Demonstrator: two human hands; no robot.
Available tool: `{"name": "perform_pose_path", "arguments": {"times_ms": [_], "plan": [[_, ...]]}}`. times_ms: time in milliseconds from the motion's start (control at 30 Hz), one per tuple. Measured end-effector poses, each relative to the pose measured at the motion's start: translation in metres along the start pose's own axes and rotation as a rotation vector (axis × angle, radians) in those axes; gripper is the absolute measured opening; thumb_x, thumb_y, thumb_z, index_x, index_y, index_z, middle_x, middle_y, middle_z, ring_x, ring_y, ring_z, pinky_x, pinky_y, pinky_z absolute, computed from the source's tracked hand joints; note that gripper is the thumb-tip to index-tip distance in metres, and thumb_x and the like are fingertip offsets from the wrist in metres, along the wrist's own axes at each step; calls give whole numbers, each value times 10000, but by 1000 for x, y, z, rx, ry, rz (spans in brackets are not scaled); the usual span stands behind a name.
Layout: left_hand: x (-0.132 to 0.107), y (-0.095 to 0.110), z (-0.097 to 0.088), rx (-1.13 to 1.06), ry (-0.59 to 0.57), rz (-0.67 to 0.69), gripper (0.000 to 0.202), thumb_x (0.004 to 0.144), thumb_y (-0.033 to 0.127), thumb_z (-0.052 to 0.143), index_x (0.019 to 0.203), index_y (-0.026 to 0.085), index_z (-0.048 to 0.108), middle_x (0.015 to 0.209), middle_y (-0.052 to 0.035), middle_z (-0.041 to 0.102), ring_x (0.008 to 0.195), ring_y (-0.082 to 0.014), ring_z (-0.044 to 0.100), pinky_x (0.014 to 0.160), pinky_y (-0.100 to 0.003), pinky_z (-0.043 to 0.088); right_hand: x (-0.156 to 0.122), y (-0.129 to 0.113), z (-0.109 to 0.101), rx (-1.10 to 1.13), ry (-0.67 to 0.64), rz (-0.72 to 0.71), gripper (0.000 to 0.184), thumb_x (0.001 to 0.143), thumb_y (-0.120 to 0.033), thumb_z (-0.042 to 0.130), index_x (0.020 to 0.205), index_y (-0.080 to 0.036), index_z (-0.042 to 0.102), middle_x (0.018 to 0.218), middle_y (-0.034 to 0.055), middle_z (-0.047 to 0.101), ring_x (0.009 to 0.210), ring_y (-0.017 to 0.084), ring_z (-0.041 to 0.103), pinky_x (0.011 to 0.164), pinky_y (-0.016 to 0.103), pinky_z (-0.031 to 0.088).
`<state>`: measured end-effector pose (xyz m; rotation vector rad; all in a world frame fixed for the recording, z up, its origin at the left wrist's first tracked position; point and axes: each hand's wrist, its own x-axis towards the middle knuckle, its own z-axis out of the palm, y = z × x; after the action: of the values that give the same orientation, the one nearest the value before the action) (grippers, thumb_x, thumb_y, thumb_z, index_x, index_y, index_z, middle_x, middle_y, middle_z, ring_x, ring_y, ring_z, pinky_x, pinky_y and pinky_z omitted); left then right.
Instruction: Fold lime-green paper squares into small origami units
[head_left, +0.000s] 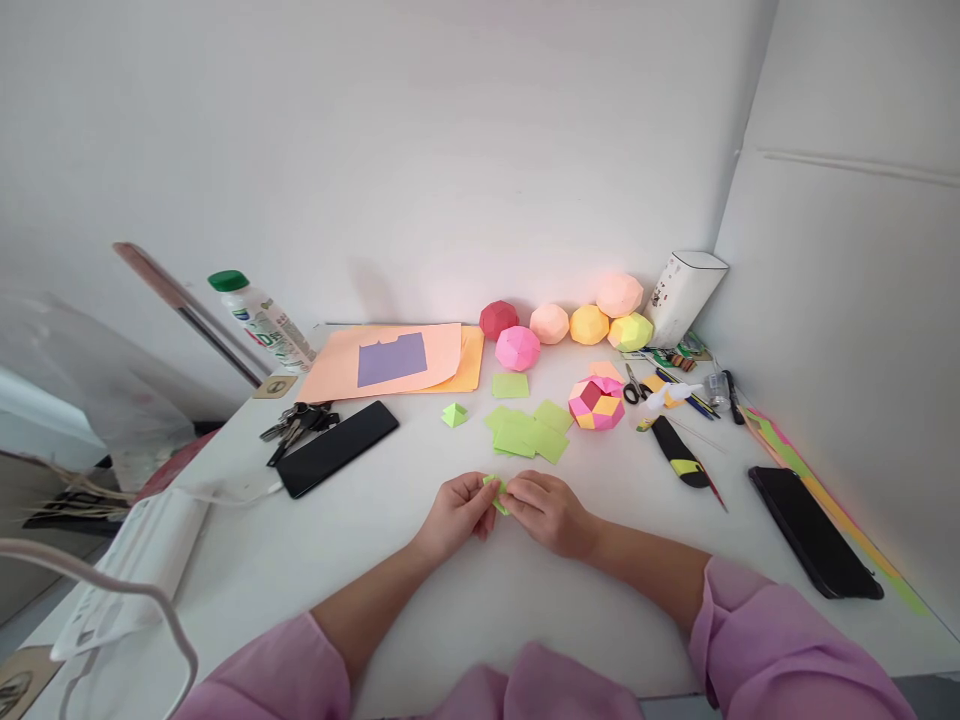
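Holding one small green paper piece (500, 507) above the near part of the white table (450, 610); clock centred on it, 12 o'clock pointing away from me. Grip: left hand (456, 513) closed, thumb and fingers pinching its left side; right hand (553, 513) closed too, fingertips bunched on its right side.

Progress, as I judge it: one unit done, the folded green peak (454, 415) at 11 o'clock, standing alone. The piece in my grip is probably mid-fold. Left to do: the flat green paper slips (517, 436), overlapping between 12 and 1 o'clock, exact count unclear, plus a lone green slip (510, 385) beyond them at 12. None of these looks folded.

Appearance: held piece is bright lime, narrow, edges slanted; fingers cover most of it, so crease pattern cannot be told. The finished peak has crisp, pyramid-like faces, one paler.

Nearby: a pink, yellow and red faceted paper ball (597, 403) between 1 and 2 o'clock.
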<state>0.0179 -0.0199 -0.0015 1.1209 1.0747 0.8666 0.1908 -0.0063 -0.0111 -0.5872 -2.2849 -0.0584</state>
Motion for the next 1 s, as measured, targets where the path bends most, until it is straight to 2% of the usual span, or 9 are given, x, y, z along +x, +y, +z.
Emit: {"name": "perform_pose_path", "arguments": {"times_ms": [167, 233, 300, 433, 600, 700, 800, 900, 1000], "plan": [[-3, -2, 5, 98, 65, 21, 345, 778, 491, 566, 663, 166, 544, 491, 11, 598, 413, -100, 473, 450, -219, 370, 0, 2, -4, 34, -36, -13, 188, 854, -50, 440, 867, -149, 600, 752, 56, 588, 649, 140, 501, 560, 262, 474], [-4, -3, 6, 133, 104, 35, 334, 777, 483, 572, 715, 155, 585, 565, -4, 634, 426, -92, 462, 458, -219, 371, 0, 3, -5, 91, -45, 11, 204, 838, -44, 432, 861, -151, 604, 762, 60, 593, 648, 138, 496, 558, 254, 474], [-4, -3, 6, 158, 137, 53, 334, 778, 482, 571, 767, 150, 608, 546, 16, 602, 421, -87, 442, 451, -214, 355, 0, 2, -5, 164, -35, 70, 195, 838, -63, 434, 847, -152, 608, 769, 67, 595, 658, 138, 505, 568, 251, 479], [-4, -4, 5, 206, 145, 77, 354, 801, 481, 536, 854, 143, 624, 442, 65, 456, 428, -99, 434, 453, -214, 341, 1, 1, -2, 335, 5, 238, 173, 851, -133, 460, 779, -163, 614, 755, 68, 604, 641, 130, 534, 569, 248, 482], [-5, -3, 4, 220, 114, 90, 389, 822, 469, 502, 966, 132, 632, 451, 65, 450, 434, -106, 440, 458, -220, 354, 6, 0, -3, 552, 13, 580, 148, 818, -206, 538, 711, -168, 634, 672, 39, 617, 574, 118, 539, 527, 234, 455], [-5, -4, 3, 231, 85, 93, 391, 831, 458, 490, 987, 129, 632, 481, 48, 498, 436, -103, 438, 461, -221, 371, 8, 0, -7, 647, -58, 795, 109, 778, -231, 593, 701, -171, 642, 690, 27, 617, 595, 118, 532, 541, 231, 442], [-5, -6, 2, 233, 44, 109, 393, 845, 451, 476, 1023, 130, 618, 624, -7, 626, 442, -93, 433, 465, -226, 387, 8, 2, -8, 752, -91, 937, 118, 747, -273, 635, 701, -166, 619, 705, 20, 605, 612, 119, 531, 556, 237, 435], [-5, -7, 0, 243, 14, 137, 381, 862, 440, 460, 1042, 136, 604, 770, -52, 684, 461, -91, 445, 489, -235, 408, 7, 6, -8, 936, -135, 1026, 175, 744, -331, 652, 760, -168, 589, 680, 10, 613, 622, 129, 557, 566, 246, 433], [-6, -7, 1, 264, -8, 175, 349, 868, 426, 455, 1016, 145, 602, 823, -63, 693, 511, -104, 494, 550, -251, 440, 6, 10, -7, 1064, -178, 1044, 235, 734, -371, 669, 808, -161, 593, 679, 12, 626, 647, 140, 581, 587, 256, 434]]}}
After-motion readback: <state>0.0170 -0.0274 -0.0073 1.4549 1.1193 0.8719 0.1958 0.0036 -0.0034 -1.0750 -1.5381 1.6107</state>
